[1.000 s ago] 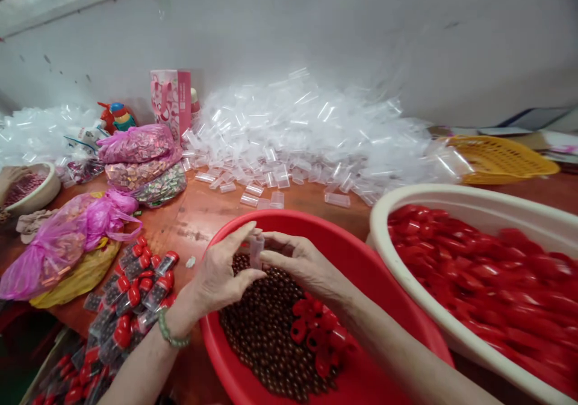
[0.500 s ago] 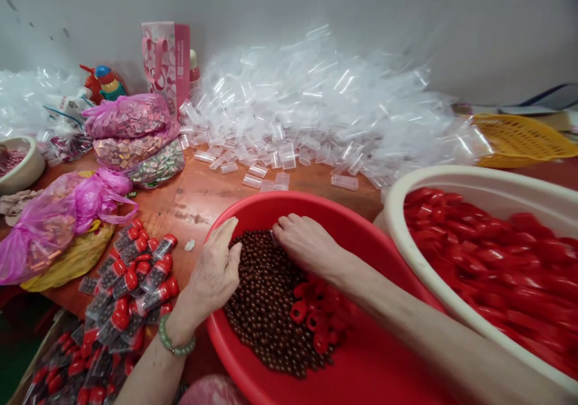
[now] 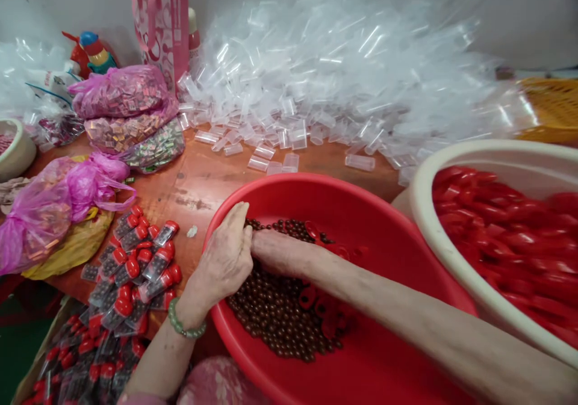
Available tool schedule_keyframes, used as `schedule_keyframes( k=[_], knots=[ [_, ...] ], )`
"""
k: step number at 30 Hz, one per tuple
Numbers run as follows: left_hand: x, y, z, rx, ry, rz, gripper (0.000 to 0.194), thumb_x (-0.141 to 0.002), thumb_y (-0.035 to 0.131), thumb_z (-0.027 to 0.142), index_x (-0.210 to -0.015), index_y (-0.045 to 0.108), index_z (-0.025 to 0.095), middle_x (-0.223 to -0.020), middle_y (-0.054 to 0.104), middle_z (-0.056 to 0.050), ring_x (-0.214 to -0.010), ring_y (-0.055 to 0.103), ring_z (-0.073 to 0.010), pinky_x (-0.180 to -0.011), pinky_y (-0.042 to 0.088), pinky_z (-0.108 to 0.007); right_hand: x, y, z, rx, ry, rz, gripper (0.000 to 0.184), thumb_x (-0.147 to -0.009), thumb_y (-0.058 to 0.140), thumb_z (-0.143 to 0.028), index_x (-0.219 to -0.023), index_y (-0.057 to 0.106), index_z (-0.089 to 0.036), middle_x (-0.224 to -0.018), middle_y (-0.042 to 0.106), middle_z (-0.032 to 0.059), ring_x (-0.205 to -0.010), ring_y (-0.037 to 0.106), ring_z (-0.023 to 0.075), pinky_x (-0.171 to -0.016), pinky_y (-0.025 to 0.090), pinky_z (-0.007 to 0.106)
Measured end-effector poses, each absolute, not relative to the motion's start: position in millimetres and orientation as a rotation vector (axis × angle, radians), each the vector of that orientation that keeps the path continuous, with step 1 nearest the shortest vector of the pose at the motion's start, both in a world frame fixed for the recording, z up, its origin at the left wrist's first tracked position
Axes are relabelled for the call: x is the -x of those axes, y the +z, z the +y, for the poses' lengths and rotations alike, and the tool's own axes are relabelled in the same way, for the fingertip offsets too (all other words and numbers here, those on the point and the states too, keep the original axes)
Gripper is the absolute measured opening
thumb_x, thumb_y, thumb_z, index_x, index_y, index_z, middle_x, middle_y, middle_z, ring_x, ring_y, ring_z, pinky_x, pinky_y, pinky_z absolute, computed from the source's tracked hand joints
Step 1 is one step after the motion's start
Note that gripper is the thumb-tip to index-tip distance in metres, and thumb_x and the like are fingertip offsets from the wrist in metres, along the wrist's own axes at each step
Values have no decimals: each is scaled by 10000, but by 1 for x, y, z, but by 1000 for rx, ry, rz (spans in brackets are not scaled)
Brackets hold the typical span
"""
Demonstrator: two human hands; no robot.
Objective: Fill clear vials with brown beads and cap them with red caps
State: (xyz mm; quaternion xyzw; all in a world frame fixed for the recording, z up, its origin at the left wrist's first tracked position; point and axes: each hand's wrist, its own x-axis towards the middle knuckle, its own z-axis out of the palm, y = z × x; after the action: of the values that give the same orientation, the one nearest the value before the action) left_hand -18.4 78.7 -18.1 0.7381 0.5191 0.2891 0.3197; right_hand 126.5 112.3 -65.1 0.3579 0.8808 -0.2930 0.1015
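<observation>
My left hand [image 3: 228, 254], a green bead bracelet on its wrist, is closed over the left rim of a red basin [image 3: 316, 179]. Its fingers curl inward, and what they hold, if anything, is hidden. My right hand [image 3: 266, 248] reaches across the basin and meets the left one; its fingers are out of sight behind it. Below both hands lie many small dark brown balls [image 3: 275, 321]. Several red plastic caps [image 3: 323, 309] rest among the balls, partly under my right forearm.
Left of the basin is a pile of small clear containers with red caps [image 3: 135, 266]. Clear plastic tubes [image 3: 289, 92] are heaped along the wall. A cream tub [image 3: 422, 194] of red parts [image 3: 497, 242] stands right. Pink bags [image 3: 121, 92] lie at the left.
My right hand has moved left and down to meet my left hand, whose fingers have curled in. Red caps now show at the far side of the balls. The view has shifted.
</observation>
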Motion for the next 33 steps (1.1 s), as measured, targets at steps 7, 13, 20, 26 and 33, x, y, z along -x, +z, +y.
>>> schedule_keyframes(
  k=[7,13,20,26,33],
  knots=[
    [22,-16,86,-1701,899,1211,375,-939,390,255,-1263,534,135,-1325,586,-133,-1238,542,-232,-1079,416,-443,-132,-57,93,-946,-1498,2565,440,-707,679,-130,-1147,657,-137,-1113,694,70,-1000,639,200,-903,482,289],
    [40,-5,73,-1349,911,1019,348,-920,461,266,-1235,557,153,-1344,575,-118,-1254,535,-220,-1106,398,-424,-148,-24,88,-1046,-1847,2520,465,-759,681,-288,-1205,624,-171,-1165,667,47,-1078,602,193,-979,431,314],
    [45,-3,39,-1181,763,878,607,-824,644,270,-1382,416,195,-1482,420,-138,-1353,428,-259,-1114,388,-434,-156,10,79,-1054,-2230,2430,369,-802,641,-285,-1151,644,-167,-1091,665,38,-1026,593,188,-931,447,304],
    [27,-7,34,-1143,839,948,528,-812,672,260,-1313,525,182,-1351,575,-99,-1249,536,-242,-1100,389,-407,-157,11,74,-1055,-2285,2484,318,-827,630,-304,-1115,659,-171,-1042,675,30,-961,603,182,-861,469,276],
    [26,-2,29,-1149,886,938,335,-788,716,285,-1097,702,157,-1113,715,-74,-1045,642,-225,-987,454,-345,-161,12,72,-990,-1972,2783,305,-914,539,-398,-878,705,-144,-774,664,6,-704,586,120,-663,438,209]
  ],
)
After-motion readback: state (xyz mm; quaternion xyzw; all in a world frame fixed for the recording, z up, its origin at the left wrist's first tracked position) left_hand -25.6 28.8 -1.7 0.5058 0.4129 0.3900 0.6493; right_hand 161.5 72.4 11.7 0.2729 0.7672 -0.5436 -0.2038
